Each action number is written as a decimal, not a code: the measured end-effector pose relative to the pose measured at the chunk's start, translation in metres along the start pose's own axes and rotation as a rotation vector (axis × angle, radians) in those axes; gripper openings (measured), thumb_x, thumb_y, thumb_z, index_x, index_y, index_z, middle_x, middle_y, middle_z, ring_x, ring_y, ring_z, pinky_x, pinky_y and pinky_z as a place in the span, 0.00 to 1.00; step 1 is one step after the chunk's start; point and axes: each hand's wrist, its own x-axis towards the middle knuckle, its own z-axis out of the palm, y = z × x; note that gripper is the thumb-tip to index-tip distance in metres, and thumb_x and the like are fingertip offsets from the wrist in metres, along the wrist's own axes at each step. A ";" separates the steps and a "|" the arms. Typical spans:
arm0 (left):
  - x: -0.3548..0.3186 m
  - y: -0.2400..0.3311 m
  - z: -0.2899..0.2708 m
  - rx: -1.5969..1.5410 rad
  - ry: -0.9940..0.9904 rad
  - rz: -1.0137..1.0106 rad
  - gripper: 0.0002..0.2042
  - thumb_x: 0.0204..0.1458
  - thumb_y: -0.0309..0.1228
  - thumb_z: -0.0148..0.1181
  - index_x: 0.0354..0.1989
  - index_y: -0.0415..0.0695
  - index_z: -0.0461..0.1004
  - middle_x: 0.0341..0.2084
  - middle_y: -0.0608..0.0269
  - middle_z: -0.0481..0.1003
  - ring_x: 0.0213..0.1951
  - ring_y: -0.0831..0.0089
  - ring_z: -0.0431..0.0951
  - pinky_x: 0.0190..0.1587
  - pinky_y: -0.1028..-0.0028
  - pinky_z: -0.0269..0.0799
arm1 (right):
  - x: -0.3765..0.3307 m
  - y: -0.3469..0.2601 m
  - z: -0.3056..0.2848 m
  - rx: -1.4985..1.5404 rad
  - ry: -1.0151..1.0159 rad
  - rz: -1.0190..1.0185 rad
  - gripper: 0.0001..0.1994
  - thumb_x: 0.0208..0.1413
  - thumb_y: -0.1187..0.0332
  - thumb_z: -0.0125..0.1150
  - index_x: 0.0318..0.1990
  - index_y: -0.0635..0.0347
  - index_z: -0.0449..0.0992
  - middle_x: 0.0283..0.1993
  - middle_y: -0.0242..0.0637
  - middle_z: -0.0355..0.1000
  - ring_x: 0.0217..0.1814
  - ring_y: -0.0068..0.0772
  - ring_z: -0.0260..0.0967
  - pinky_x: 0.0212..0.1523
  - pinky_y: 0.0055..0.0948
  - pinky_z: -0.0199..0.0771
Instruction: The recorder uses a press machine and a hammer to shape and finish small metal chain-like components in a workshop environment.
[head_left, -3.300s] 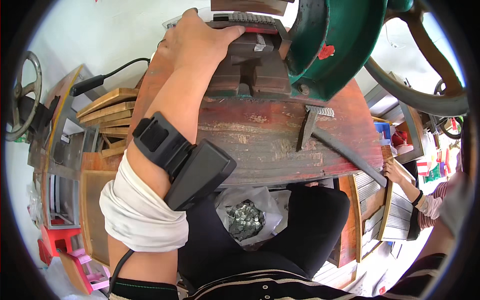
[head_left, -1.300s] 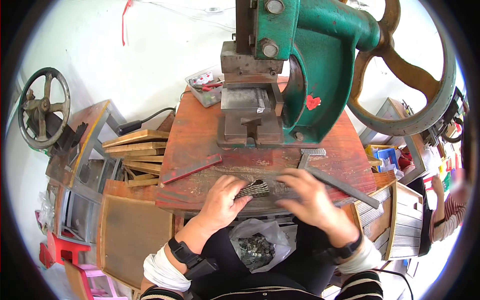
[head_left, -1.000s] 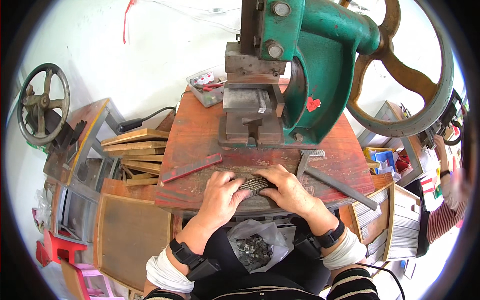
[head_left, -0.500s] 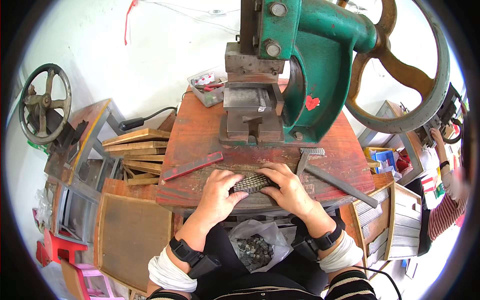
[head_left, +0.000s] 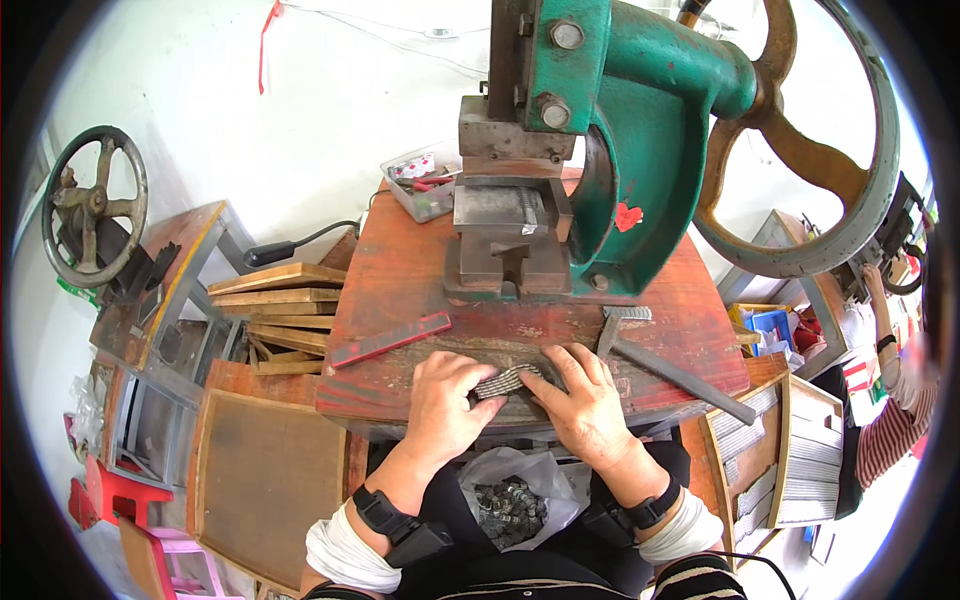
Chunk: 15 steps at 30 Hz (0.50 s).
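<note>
My left hand (head_left: 445, 400) is closed on a stack of small ridged metal strips (head_left: 506, 382), gripped between fingers and thumb above the front of the wooden worktable (head_left: 400, 285). At the stack's right end, my right hand (head_left: 580, 402) has its fingers stretched and spread, with a tip at or near the strips. A red bar (head_left: 392, 340) lies left of my hands. To the right is a hammer (head_left: 675, 375), with a short ridged metal strip (head_left: 628, 313) by its head. Behind stands a green hand press (head_left: 655, 150) with a metal block on its bed.
A bag of small metal pieces (head_left: 510, 510) sits below the table edge, between my legs. Wooden trays (head_left: 270, 480) stand at left; trays of grey strips (head_left: 808, 460) at right. A large handwheel (head_left: 885, 130) overhangs the right. Another person's arm (head_left: 885, 320) shows at far right.
My right hand has shifted right and its fingers have spread away from the stack. The stack is tilted differently in my left hand. The view has shifted slightly.
</note>
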 end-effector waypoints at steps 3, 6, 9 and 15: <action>0.003 0.005 0.002 -0.003 0.012 -0.011 0.17 0.35 0.32 0.73 0.37 0.46 0.79 0.34 0.67 0.77 0.44 0.62 0.72 0.49 0.61 0.63 | 0.000 -0.001 0.004 0.044 0.009 0.018 0.22 0.42 0.71 0.59 0.49 0.50 0.79 0.57 0.42 0.65 0.59 0.49 0.62 0.55 0.46 0.64; 0.007 0.010 0.003 0.075 0.031 0.012 0.17 0.32 0.33 0.75 0.33 0.45 0.79 0.32 0.66 0.78 0.41 0.63 0.73 0.47 0.62 0.63 | 0.007 -0.005 0.002 0.027 -0.019 -0.008 0.22 0.42 0.71 0.59 0.50 0.50 0.79 0.57 0.42 0.65 0.59 0.49 0.62 0.55 0.48 0.63; 0.006 0.007 0.005 0.135 -0.009 -0.013 0.16 0.33 0.34 0.74 0.33 0.45 0.80 0.32 0.68 0.77 0.41 0.63 0.72 0.47 0.62 0.62 | 0.012 -0.007 -0.004 -0.058 -0.041 -0.050 0.22 0.42 0.70 0.59 0.49 0.48 0.80 0.56 0.41 0.67 0.58 0.48 0.62 0.54 0.47 0.64; 0.007 0.006 0.003 0.087 -0.036 -0.029 0.16 0.34 0.36 0.74 0.32 0.45 0.80 0.32 0.69 0.77 0.42 0.64 0.71 0.48 0.63 0.60 | 0.011 0.000 -0.009 -0.159 0.000 -0.020 0.20 0.42 0.68 0.60 0.47 0.45 0.81 0.53 0.38 0.69 0.57 0.46 0.64 0.52 0.45 0.65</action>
